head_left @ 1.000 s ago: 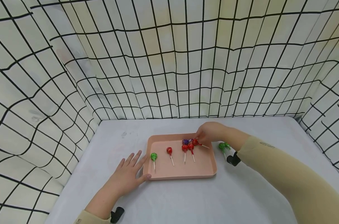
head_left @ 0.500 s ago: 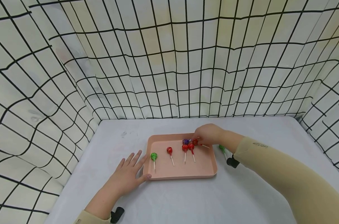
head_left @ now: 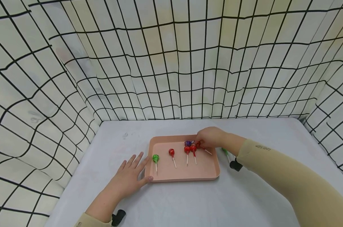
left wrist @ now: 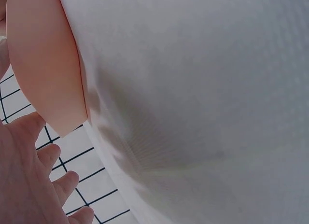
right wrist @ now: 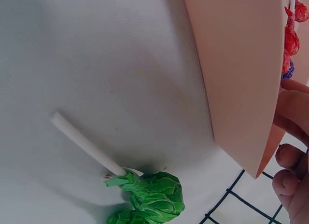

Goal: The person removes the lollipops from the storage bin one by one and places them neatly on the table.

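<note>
Nearest, the left hand (head_left: 130,180) is resting with straight, spread fingers against the tray (head_left: 165,174), a light touch that is probably serving well as a brace, and a green lolly (head_left: 155,158) is lying inside, just right of those fingers. Farther off, the right hand's (head_left: 211,137) bent fingers are hanging just right of the purple lolly (head_left: 187,143) and over a red lolly (head_left: 198,145); which they are pinching, if either, I cannot tell, so isolating one stick seems wisest.
</note>
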Motion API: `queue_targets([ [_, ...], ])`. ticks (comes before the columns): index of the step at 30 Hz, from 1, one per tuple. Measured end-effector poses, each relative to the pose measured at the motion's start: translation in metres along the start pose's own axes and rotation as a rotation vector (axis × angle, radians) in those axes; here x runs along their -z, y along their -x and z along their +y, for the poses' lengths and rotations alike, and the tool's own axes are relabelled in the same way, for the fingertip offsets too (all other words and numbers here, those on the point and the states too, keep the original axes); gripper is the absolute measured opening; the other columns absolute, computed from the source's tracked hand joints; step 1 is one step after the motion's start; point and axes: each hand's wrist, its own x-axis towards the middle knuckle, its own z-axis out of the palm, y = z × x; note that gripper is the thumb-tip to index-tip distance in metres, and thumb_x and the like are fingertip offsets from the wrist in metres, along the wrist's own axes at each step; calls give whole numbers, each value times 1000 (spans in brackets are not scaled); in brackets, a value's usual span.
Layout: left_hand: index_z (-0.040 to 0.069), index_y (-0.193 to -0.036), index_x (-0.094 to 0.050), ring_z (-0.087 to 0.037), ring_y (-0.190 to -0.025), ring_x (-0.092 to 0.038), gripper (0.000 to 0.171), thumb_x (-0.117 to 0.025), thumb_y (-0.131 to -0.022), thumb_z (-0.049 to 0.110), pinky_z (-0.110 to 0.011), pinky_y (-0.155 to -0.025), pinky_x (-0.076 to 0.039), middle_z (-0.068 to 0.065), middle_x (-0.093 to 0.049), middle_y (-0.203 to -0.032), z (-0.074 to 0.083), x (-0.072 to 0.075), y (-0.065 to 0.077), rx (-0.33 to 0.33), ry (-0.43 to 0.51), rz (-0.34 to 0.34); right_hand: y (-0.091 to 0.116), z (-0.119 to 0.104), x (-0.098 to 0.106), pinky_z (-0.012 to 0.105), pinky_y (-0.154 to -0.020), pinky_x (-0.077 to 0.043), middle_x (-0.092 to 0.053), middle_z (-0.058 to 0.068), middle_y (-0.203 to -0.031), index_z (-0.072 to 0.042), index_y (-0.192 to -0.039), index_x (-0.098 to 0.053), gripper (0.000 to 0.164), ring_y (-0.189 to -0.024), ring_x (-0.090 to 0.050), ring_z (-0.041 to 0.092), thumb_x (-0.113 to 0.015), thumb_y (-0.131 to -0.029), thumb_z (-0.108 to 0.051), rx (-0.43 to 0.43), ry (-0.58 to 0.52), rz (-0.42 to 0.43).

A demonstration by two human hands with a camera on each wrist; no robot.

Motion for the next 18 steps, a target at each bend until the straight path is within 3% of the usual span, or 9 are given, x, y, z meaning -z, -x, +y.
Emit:
queue_targets([
  [10,21,-156,-33,-40,-149,-18,82,-58,-90,63,-64,-117,-15,-11,-20,-164,-1,0,0,2,-10,-1,2,-4,0,33,-90,-53,-67,-13,-95,-25,-101,-78,16,-87,-57,8,-75,-88,-15,-62,-84,-47],
  [18,20,-156,-33,-41,-148,-18,82,-60,-91,61,-64,-116,-15,-12,-21,-164,0,1,0,-5,-4,0,3,-5,-1,31,-83,-52,-65,-11,-92,-25,-99,-73,13,-85,-56,11,-75,-89,-18,-95,-106,-66],
])
